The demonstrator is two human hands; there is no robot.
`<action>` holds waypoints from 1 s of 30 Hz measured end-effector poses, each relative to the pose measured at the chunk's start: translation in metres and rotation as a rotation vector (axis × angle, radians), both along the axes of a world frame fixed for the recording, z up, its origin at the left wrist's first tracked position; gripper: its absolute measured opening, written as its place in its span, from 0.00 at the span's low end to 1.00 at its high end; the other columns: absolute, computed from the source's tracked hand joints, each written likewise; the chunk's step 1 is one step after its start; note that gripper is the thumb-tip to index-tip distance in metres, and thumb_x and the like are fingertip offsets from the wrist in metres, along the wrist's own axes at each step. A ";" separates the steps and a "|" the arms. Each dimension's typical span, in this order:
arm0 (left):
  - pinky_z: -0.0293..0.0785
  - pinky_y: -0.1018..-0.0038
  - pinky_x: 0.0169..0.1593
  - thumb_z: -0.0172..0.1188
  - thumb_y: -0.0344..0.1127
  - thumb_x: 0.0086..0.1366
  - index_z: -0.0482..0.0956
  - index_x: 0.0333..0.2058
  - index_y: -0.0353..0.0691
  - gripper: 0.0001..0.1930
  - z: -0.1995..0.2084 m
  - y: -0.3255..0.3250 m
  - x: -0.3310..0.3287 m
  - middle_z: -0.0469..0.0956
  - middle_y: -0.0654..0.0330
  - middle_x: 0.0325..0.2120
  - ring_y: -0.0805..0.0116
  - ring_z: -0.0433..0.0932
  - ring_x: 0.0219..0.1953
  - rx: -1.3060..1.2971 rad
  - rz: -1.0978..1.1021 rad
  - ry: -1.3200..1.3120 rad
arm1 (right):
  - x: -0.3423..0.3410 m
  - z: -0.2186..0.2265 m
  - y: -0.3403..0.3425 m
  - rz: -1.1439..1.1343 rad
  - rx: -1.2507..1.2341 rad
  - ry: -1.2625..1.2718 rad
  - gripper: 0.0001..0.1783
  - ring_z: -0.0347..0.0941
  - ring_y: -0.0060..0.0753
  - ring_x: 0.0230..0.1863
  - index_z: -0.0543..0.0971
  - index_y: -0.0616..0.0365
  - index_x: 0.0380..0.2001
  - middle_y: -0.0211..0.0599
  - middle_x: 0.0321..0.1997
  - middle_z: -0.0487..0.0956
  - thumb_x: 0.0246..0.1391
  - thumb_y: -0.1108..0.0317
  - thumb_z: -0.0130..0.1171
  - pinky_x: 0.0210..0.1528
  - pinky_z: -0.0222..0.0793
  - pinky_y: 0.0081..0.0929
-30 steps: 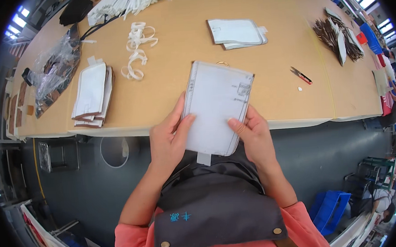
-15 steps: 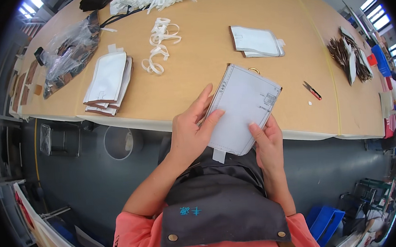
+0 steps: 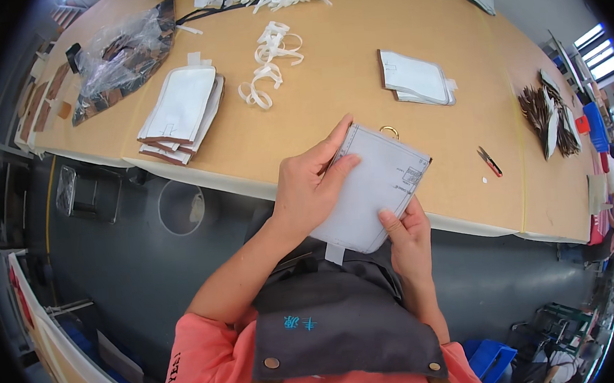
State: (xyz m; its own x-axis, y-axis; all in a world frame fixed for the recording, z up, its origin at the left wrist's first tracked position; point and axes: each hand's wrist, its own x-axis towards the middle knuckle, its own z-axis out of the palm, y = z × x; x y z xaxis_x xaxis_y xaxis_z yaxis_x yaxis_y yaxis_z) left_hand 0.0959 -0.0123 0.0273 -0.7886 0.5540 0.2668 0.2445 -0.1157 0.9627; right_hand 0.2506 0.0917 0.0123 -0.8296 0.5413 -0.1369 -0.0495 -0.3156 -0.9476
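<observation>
A flat pale-grey stitched pouch with printed marks is tilted between my two hands, just off the table's near edge. My left hand grips its left side, thumb on the face and fingers behind. On the lower right edge, my right hand pinches it with the thumb on top; its other fingers are partly hidden behind. A gold metal ring pokes out past the upper edge. From the lower edge hangs a small whitish tab.
On the table lie a stack of similar pouches at left, a smaller pile at right, curled white tape and small thread snips. Plastic wrapping lies far left, brown-and-white pieces far right. A round bin stands below.
My left hand has slid up along the pouch's left edge toward its top corner. The pouch is slightly lower and turned a little. The whole view has shifted, so the table things appear further right.
</observation>
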 end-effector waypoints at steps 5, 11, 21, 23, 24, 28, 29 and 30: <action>0.75 0.79 0.47 0.62 0.28 0.66 0.70 0.62 0.37 0.26 0.009 0.002 -0.016 0.84 0.51 0.42 0.73 0.82 0.44 -0.194 0.018 0.328 | -0.011 -0.012 0.003 -0.038 -0.075 0.054 0.23 0.72 0.26 0.57 0.67 0.66 0.60 0.40 0.57 0.76 0.64 0.75 0.55 0.61 0.64 0.26; 0.63 0.71 0.64 0.60 0.26 0.65 0.51 0.71 0.38 0.39 0.003 -0.012 -0.036 0.65 0.47 0.64 0.63 0.66 0.66 0.119 -0.063 -0.426 | -0.033 -0.003 0.025 -0.218 -0.257 0.201 0.25 0.70 0.32 0.62 0.63 0.63 0.63 0.41 0.63 0.71 0.67 0.70 0.53 0.63 0.69 0.34; 0.76 0.76 0.51 0.63 0.24 0.64 0.77 0.51 0.32 0.16 -0.018 0.025 0.005 0.81 0.59 0.45 0.74 0.79 0.46 0.333 -0.106 -0.823 | -0.051 -0.009 0.018 -0.293 -0.386 0.263 0.29 0.65 0.34 0.66 0.57 0.60 0.67 0.40 0.67 0.65 0.67 0.70 0.53 0.67 0.64 0.38; 0.77 0.76 0.49 0.63 0.24 0.64 0.78 0.50 0.32 0.15 -0.018 0.022 0.000 0.82 0.59 0.44 0.74 0.79 0.44 0.316 -0.127 -0.782 | -0.046 -0.012 0.021 -0.307 -0.336 0.268 0.30 0.62 0.36 0.68 0.56 0.59 0.68 0.41 0.69 0.64 0.66 0.71 0.52 0.69 0.60 0.39; 0.77 0.76 0.49 0.63 0.24 0.64 0.78 0.50 0.32 0.15 -0.017 0.019 -0.004 0.82 0.59 0.43 0.74 0.80 0.43 0.306 -0.138 -0.762 | -0.043 -0.013 0.026 -0.315 -0.312 0.269 0.30 0.61 0.36 0.69 0.56 0.59 0.68 0.42 0.70 0.63 0.66 0.72 0.52 0.70 0.58 0.39; 0.76 0.78 0.46 0.64 0.27 0.64 0.79 0.48 0.30 0.15 -0.010 -0.009 -0.036 0.83 0.61 0.40 0.78 0.78 0.41 0.043 -0.263 -0.545 | -0.027 0.005 0.080 -0.555 0.293 0.102 0.33 0.56 0.38 0.73 0.59 0.60 0.67 0.43 0.73 0.60 0.62 0.72 0.57 0.72 0.52 0.39; 0.76 0.78 0.46 0.65 0.28 0.64 0.80 0.48 0.30 0.14 -0.005 -0.015 -0.044 0.83 0.61 0.39 0.79 0.78 0.40 -0.041 -0.313 -0.503 | -0.021 0.018 0.091 -0.463 0.475 0.049 0.33 0.55 0.38 0.73 0.61 0.59 0.66 0.43 0.73 0.59 0.60 0.71 0.59 0.72 0.52 0.39; 0.75 0.78 0.45 0.65 0.28 0.63 0.80 0.47 0.30 0.14 0.004 -0.019 -0.052 0.83 0.62 0.38 0.80 0.77 0.39 -0.125 -0.374 -0.460 | -0.019 0.030 0.094 -0.373 0.655 -0.007 0.33 0.55 0.39 0.74 0.64 0.58 0.66 0.43 0.74 0.59 0.59 0.69 0.61 0.72 0.52 0.38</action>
